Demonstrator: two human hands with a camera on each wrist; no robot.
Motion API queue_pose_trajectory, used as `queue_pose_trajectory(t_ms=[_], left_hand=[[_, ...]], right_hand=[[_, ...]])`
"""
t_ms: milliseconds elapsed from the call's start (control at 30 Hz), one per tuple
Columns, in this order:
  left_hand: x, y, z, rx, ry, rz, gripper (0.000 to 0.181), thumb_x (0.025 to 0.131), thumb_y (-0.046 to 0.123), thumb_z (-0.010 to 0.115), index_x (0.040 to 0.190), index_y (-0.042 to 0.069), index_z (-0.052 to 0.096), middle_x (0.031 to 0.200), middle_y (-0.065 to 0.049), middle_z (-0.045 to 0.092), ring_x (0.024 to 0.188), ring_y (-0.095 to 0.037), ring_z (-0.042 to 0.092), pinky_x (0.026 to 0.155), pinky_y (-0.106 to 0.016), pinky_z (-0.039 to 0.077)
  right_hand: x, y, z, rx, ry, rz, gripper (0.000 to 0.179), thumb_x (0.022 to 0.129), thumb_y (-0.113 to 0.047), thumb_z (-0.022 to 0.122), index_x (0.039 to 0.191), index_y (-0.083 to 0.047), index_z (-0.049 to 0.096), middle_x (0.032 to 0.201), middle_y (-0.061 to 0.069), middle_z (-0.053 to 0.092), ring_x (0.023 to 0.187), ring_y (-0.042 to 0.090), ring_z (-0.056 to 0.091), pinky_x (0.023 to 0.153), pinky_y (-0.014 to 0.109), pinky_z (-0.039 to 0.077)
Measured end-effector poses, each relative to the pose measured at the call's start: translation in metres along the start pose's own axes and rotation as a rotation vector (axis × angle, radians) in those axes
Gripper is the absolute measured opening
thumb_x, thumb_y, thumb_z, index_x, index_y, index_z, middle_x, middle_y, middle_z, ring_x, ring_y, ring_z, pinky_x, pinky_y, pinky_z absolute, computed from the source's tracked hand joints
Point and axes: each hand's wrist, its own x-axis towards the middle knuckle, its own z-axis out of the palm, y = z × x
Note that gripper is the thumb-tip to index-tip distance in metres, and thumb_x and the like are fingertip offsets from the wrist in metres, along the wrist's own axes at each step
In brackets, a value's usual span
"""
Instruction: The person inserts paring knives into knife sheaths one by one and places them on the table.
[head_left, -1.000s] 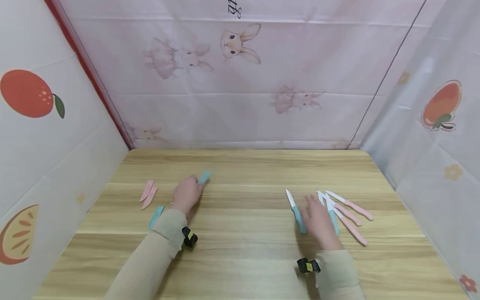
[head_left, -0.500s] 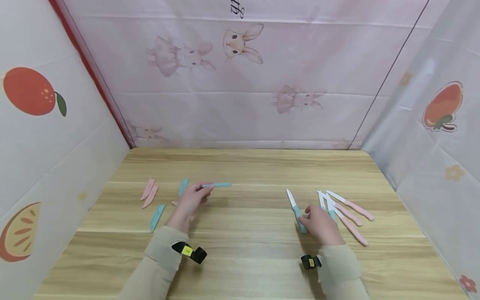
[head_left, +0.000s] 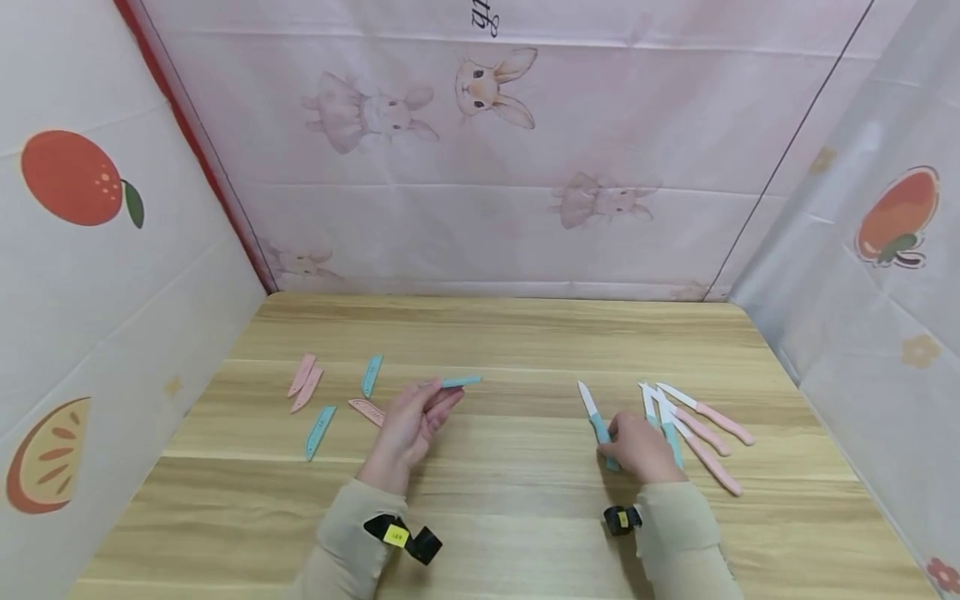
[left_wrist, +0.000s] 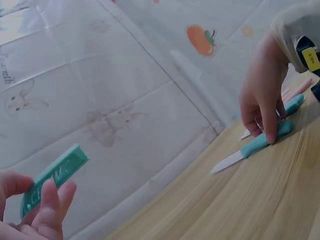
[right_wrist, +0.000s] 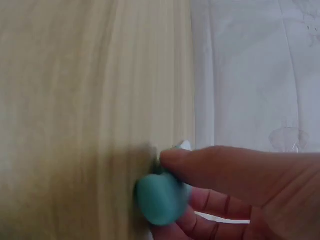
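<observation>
Between thumb and fingers my left hand (head_left: 411, 423) pinches a teal blade sheath (left_wrist: 56, 179), held up above the table; raised lettering shows on its side in the left wrist view. My right hand (head_left: 643, 448) grips the teal handle of a paring knife (head_left: 590, 405) with thumb and fingertips. That knife lies low at the table, its white blade pointing away from me. In the right wrist view the rounded handle end (right_wrist: 161, 199) sits under my thumb. Just right of this hand are another teal-handled knife (head_left: 667, 417) and several pink-handled knives (head_left: 712, 463), overlapping in a fan.
On the left side of the wooden table (head_left: 495, 333) lie more sheaths: two pink ones (head_left: 306, 390) close together, a teal one (head_left: 320, 433), another teal one (head_left: 372, 375), and a pink one (head_left: 366, 410) beside my left wrist. Printed curtains (head_left: 450, 225) surround the table.
My left hand has lifted the teal sheath off the table and brought it right and nearer, turning it. My right hand has lowered and closed its fingers on the teal knife's handle.
</observation>
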Motion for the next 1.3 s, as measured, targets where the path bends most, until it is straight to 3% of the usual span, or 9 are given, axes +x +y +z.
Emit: queue_pose_trajectory(t_ms=[167, 367, 567, 700, 800, 933, 1100, 1200, 1300], left_hand=[[-0.004, -0.016, 0.006, -0.058, 0.047, 0.004, 0.029, 0.1, 0.017, 0.044, 0.12, -0.003, 0.043, 0.105, -0.009, 0.067, 0.096, -0.013, 0.065, 0.068, -0.014, 0.052], [-0.012, -0.02, 0.009, -0.089, 0.055, 0.012, 0.027, 0.101, 0.015, 0.04, 0.117, -0.006, 0.041, 0.106, -0.015, 0.066, 0.098, -0.017, 0.065, 0.072, -0.017, 0.053], [-0.015, -0.024, 0.012, -0.07, 0.124, -0.014, 0.026, 0.099, 0.018, 0.047, 0.114, -0.003, 0.045, 0.094, -0.01, 0.07, 0.089, -0.017, 0.067, 0.059, -0.014, 0.052], [-0.017, -0.031, 0.014, -0.053, 0.148, -0.014, 0.032, 0.098, 0.019, 0.05, 0.117, -0.005, 0.044, 0.09, -0.009, 0.07, 0.085, -0.016, 0.068, 0.057, -0.013, 0.051], [-0.019, -0.037, 0.015, -0.023, 0.145, -0.007, 0.032, 0.097, 0.021, 0.051, 0.114, -0.005, 0.045, 0.089, -0.008, 0.069, 0.083, -0.014, 0.068, 0.057, -0.014, 0.051], [-0.022, -0.042, 0.018, 0.017, 0.125, 0.004, 0.027, 0.099, 0.022, 0.048, 0.11, -0.003, 0.046, 0.092, -0.01, 0.069, 0.084, -0.015, 0.068, 0.059, -0.014, 0.052], [-0.025, -0.045, 0.022, 0.025, 0.098, 0.015, 0.024, 0.1, 0.021, 0.044, 0.107, -0.002, 0.042, 0.095, -0.012, 0.068, 0.088, -0.018, 0.067, 0.061, -0.015, 0.052], [-0.025, -0.046, 0.024, 0.026, 0.094, 0.013, 0.023, 0.101, 0.02, 0.042, 0.107, -0.002, 0.041, 0.095, -0.012, 0.068, 0.089, -0.018, 0.067, 0.06, -0.014, 0.052], [-0.026, -0.047, 0.026, 0.031, 0.092, 0.011, 0.022, 0.101, 0.019, 0.041, 0.106, -0.002, 0.042, 0.095, -0.012, 0.068, 0.088, -0.017, 0.067, 0.06, -0.014, 0.052]], right_hand=[[-0.003, 0.0, -0.001, 0.06, 0.036, -0.05, 0.017, 0.086, -0.017, 0.063, 0.09, -0.001, 0.06, 0.073, 0.005, 0.056, 0.062, 0.019, 0.051, 0.052, 0.031, 0.044], [-0.021, -0.012, -0.012, 0.336, 0.278, -0.104, 0.025, 0.093, -0.027, 0.058, 0.099, -0.002, 0.059, 0.077, 0.007, 0.056, 0.065, 0.018, 0.049, 0.055, 0.028, 0.042], [-0.035, -0.031, -0.002, 0.93, 0.502, -0.116, 0.032, 0.094, -0.032, 0.054, 0.104, -0.002, 0.054, 0.098, 0.012, 0.063, 0.078, 0.013, 0.065, 0.07, 0.023, 0.053], [-0.04, -0.042, 0.01, 1.382, 0.495, -0.09, 0.026, 0.097, -0.025, 0.049, 0.104, 0.0, 0.046, 0.097, 0.007, 0.065, 0.078, 0.011, 0.066, 0.071, 0.021, 0.054], [-0.042, -0.047, 0.018, 1.609, 0.506, -0.045, 0.018, 0.097, -0.019, 0.05, 0.099, -0.003, 0.041, 0.085, 0.002, 0.067, 0.067, 0.009, 0.064, 0.065, 0.019, 0.053], [-0.042, -0.052, 0.027, 1.658, 0.571, -0.083, 0.019, 0.096, -0.017, 0.053, 0.097, -0.005, 0.037, 0.079, 0.002, 0.066, 0.06, 0.007, 0.061, 0.06, 0.018, 0.053], [-0.037, -0.052, 0.037, 1.626, 0.628, -0.251, 0.02, 0.095, -0.014, 0.054, 0.096, -0.002, 0.037, 0.082, 0.009, 0.067, 0.062, 0.01, 0.064, 0.06, 0.021, 0.054], [-0.037, -0.055, 0.039, 1.627, 0.627, -0.237, 0.018, 0.095, -0.012, 0.053, 0.096, -0.003, 0.036, 0.08, 0.008, 0.067, 0.061, 0.01, 0.063, 0.06, 0.02, 0.054], [-0.041, -0.062, 0.035, 1.587, 0.614, -0.127, 0.017, 0.097, -0.013, 0.05, 0.095, -0.006, 0.035, 0.077, 0.003, 0.066, 0.059, 0.008, 0.062, 0.059, 0.019, 0.054]])
